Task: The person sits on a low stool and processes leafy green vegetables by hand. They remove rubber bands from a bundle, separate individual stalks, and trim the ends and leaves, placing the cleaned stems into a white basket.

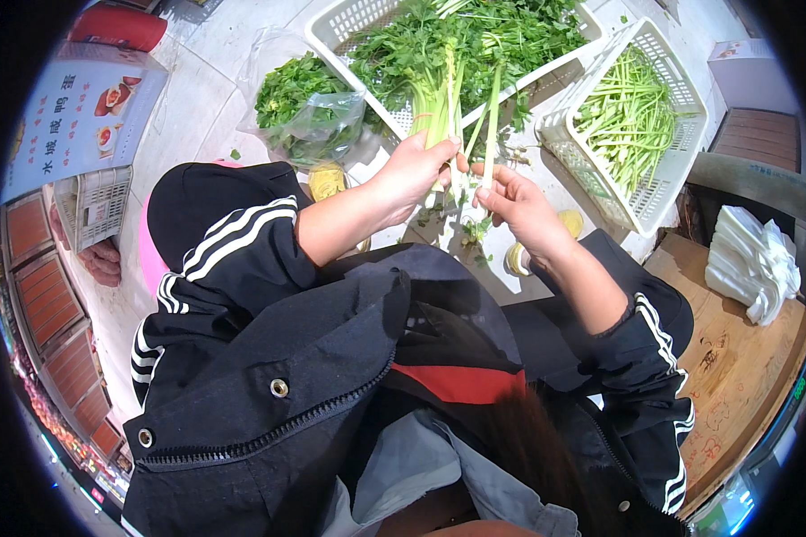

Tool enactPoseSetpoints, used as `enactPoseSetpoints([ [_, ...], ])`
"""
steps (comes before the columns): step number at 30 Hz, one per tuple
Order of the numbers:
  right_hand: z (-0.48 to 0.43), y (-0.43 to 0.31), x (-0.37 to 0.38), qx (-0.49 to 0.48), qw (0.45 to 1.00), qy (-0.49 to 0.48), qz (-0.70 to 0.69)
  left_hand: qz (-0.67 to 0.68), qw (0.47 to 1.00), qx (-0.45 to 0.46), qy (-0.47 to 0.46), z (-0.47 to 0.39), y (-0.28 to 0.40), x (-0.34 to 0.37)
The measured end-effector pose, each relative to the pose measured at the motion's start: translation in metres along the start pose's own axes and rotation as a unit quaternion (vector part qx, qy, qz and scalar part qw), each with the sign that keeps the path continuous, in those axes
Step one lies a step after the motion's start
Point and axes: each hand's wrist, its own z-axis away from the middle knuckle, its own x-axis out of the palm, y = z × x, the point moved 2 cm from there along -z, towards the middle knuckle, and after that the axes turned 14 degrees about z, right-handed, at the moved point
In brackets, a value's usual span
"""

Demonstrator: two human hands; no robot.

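My left hand (420, 168) is closed around a bunch of leafy celery stalks (431, 111), with a reddish band around them. Just right of it, my right hand (504, 191) grips a separate pale green celery stalk (494, 121) between thumb and fingers. The leafy ends of both lie over a white plastic crate (322, 33) that holds more leafy celery (537, 33). To the right stands a second white crate (695, 127) with leafless green stems (624, 114) in it. A clear plastic bag (329, 121) with green leaves (295, 90) lies left of the hands.
Loose leaf scraps (477, 231) are scattered on the tiled floor (195, 101) between my yellowish shoes (327, 181). At the right, white plastic bags (752, 262) rest on a wooden surface (725, 362). A printed box (87, 114) stands at the left above another crate (104, 205).
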Motion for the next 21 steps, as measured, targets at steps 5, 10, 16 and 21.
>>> enactPoseSetpoints([
  [5, -0.007, 0.0, 0.001, -0.053, 0.995, 0.049, 0.066, -0.006, 1.0, 0.014, -0.009, 0.002, 0.002, 0.003],
  [10, -0.02, -0.002, -0.001, -0.062, 0.988, 0.032, 0.137, -0.014, 0.999, 0.036, -0.019, -0.001, -0.002, 0.002],
  [16, -0.019, -0.008, 0.004, -0.031, 0.999, -0.005, -0.017, -0.014, 0.999, 0.028, -0.013, -0.002, -0.005, -0.005],
  [21, -0.013, -0.013, 0.008, -0.021, 0.997, -0.02, -0.073, 0.006, 1.0, 0.015, -0.009, 0.004, -0.007, -0.001],
])
